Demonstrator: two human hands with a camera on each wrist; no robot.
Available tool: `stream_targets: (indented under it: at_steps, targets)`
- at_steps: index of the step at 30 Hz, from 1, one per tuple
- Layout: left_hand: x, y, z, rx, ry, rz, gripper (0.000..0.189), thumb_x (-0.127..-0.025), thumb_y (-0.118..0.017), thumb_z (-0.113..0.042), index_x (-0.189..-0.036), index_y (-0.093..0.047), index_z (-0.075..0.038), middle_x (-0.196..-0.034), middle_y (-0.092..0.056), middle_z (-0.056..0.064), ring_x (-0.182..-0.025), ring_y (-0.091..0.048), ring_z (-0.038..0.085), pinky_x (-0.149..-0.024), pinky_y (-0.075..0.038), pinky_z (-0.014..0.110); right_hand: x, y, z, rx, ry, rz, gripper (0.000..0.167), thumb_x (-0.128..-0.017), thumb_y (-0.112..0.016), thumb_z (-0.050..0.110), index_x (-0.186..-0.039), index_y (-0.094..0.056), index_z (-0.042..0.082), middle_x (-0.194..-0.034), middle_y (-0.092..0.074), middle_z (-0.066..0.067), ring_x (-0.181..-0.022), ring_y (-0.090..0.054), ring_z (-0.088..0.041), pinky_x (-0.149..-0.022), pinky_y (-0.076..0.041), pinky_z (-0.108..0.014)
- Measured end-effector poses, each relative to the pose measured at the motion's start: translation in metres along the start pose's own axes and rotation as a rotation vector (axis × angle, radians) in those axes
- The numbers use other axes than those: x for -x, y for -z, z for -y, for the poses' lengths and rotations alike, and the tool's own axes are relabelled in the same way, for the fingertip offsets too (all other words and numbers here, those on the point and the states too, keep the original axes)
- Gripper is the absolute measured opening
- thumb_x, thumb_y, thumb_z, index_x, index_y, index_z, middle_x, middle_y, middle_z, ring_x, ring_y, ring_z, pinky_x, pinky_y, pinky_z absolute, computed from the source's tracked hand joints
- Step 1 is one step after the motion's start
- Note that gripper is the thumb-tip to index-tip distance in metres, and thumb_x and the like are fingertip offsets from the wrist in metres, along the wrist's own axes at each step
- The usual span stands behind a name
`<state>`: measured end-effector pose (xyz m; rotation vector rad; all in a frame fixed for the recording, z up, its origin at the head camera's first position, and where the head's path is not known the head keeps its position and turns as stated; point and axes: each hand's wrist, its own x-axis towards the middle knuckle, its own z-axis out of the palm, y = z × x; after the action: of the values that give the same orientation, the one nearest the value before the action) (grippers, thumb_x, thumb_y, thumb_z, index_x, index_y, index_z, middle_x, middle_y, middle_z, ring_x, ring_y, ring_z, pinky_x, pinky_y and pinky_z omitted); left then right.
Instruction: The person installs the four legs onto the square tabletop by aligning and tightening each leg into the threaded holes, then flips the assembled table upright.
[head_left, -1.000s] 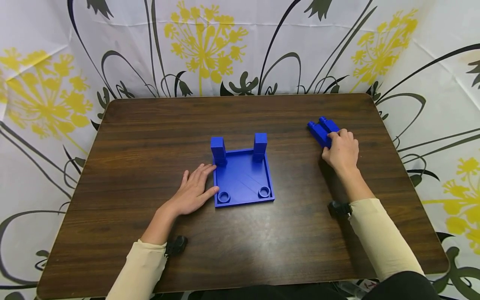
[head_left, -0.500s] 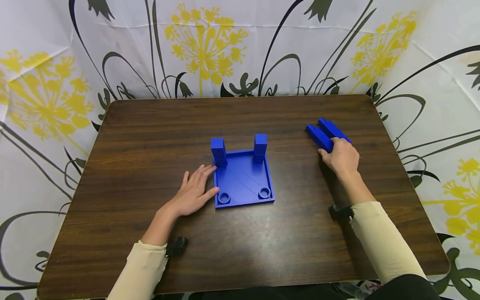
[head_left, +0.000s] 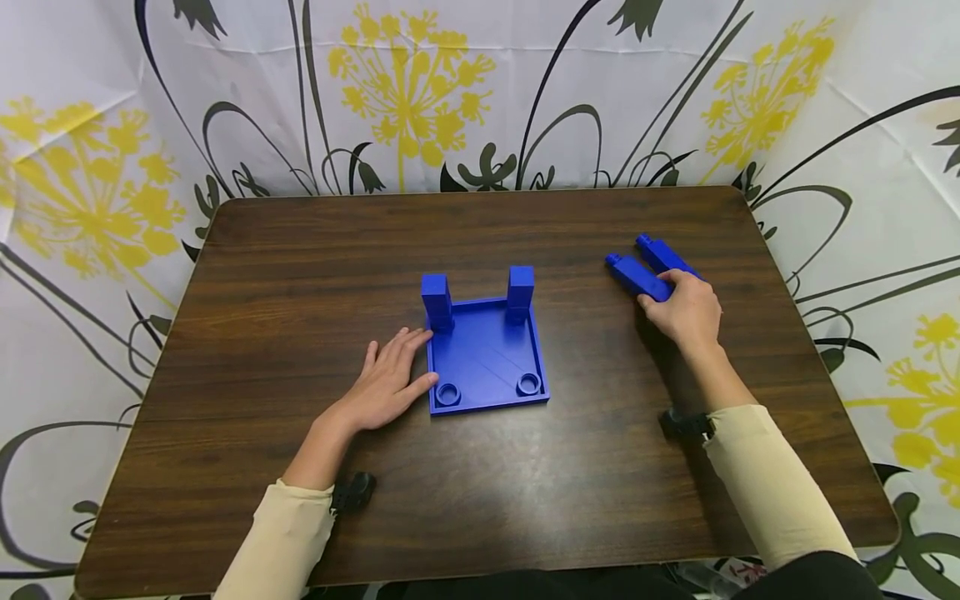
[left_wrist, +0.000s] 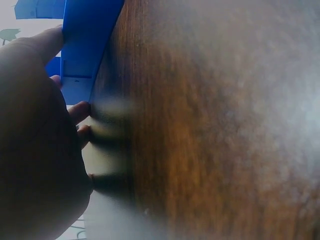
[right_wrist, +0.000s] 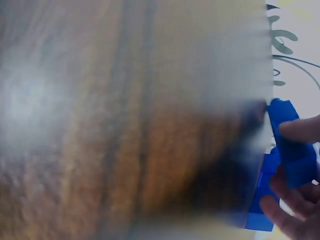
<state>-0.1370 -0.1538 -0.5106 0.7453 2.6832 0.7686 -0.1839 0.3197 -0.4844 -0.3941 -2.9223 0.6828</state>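
Four posts (head_left: 520,292), one tray (head_left: 487,358)

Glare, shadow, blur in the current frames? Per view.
Head: mostly sharp, soft sheen on the tabletop, shadow beside the right hand. Left wrist: glare at right edge, tabletop blurred, left hand dark. Right wrist: tabletop blurred, pale glare at left.

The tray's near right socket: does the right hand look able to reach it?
Probably yes: only tabletop and the tray's low rim separate the right hand from the socket, but that hand holds a blue post.
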Motion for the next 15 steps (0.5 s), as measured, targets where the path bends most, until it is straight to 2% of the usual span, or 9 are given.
stream_targets:
  at_steps: [4,8,11,13,15]
  targets:
    - [0.000,0.002,-0.003,-0.003,0.001,0.000,0.069,-0.101,-0.040,-0.055,-0.156,-0.017,-0.021,-0.159,-0.020,0.012,-0.149,-0.006,0.032,-0.110,0.004,0.066,0.001,0.006,0.003,-0.189,0.031,-0.115,0.046,-0.079,-0.080,0.031,-0.115,-0.068,0.005,-0.116,-0.066,-0.022,-0.105,-0.061,-0.040,-0.083,-0.047,-0.052]
    - [0.001,0.005,-0.006,0.014,-0.011,-0.012,0.068,-0.101,-0.043,-0.051,-0.156,-0.019,-0.018,-0.158,-0.022,0.014,-0.148,-0.008,0.036,-0.109,0.003,0.067,0.000,0.012,0.008,-0.477,0.076,-0.209,0.041,-0.077,-0.084,0.020,-0.108,-0.069,-0.001,-0.102,-0.070,-0.014,-0.092,-0.064,-0.025,-0.078,-0.048,-0.030]
    - [0.001,0.004,-0.006,0.017,-0.012,-0.012,0.068,-0.102,-0.042,-0.052,-0.156,-0.019,-0.019,-0.158,-0.021,0.014,-0.148,-0.008,0.035,-0.109,0.003,0.067,0.003,0.018,0.015,-0.739,0.107,-0.204,0.033,-0.078,-0.083,0.011,-0.105,-0.069,-0.001,-0.092,-0.068,-0.003,-0.082,-0.062,-0.016,-0.072,-0.047,-0.020]
    - [0.001,0.003,-0.005,0.008,-0.005,-0.005,0.069,-0.101,-0.041,-0.054,-0.156,-0.017,-0.020,-0.159,-0.021,0.013,-0.148,-0.007,0.033,-0.109,0.004,0.066,0.006,0.023,0.022,-0.894,0.139,-0.186,0.027,-0.079,-0.081,0.006,-0.103,-0.071,0.002,-0.090,-0.067,0.002,-0.079,-0.062,-0.012,-0.071,-0.049,-0.020]
    - [0.001,0.002,-0.003,0.000,0.002,0.003,0.069,-0.101,-0.039,-0.056,-0.157,-0.016,-0.022,-0.160,-0.019,0.011,-0.149,-0.005,0.031,-0.110,0.004,0.065,0.011,0.028,0.031,-1.049,0.192,-0.167,0.024,-0.080,-0.078,0.002,-0.103,-0.071,0.004,-0.089,-0.068,0.000,-0.077,-0.062,-0.013,-0.069,-0.050,-0.021]
